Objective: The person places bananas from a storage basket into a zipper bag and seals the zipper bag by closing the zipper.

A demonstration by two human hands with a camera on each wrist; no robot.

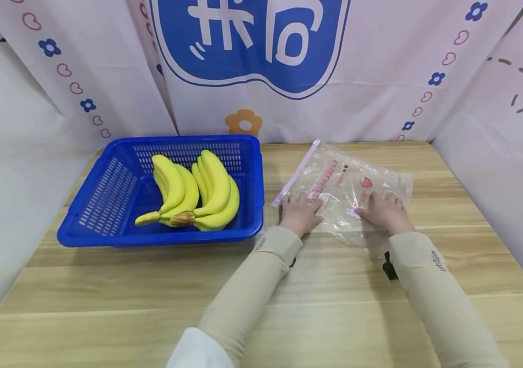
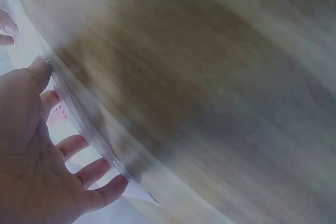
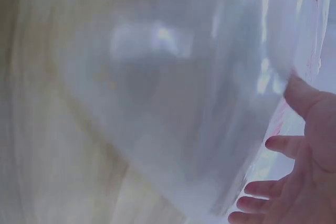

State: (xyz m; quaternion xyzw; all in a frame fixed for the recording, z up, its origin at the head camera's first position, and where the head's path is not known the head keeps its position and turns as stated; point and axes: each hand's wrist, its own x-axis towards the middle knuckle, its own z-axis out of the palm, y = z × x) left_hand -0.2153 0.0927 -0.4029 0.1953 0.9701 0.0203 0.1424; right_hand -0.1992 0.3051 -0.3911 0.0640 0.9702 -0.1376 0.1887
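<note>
A clear plastic zip bag (image 1: pixel 349 176) with a pale pink zip strip and red print lies flat on the table, right of the middle. My left hand (image 1: pixel 299 213) rests on it close to the zip end, its fingers spread. On the other half of the bag lies my right hand (image 1: pixel 385 210), with the thumb pointing inward and fingers reaching forward. In the left wrist view the left fingertips (image 2: pixel 116 184) touch the bag along its edge. The right wrist view has the right hand (image 3: pixel 310 156) with fingers apart against the clear film (image 3: pixel 184 103).
Left of the bag stands a blue plastic basket (image 1: pixel 70 232) with slotted sides. Two bunches of yellow bananas (image 1: pixel 213 191) lie inside it. Behind the wooden table (image 1: pixel 151 306) hangs a printed white cloth (image 1: pixel 358 112), with white sheets on both sides.
</note>
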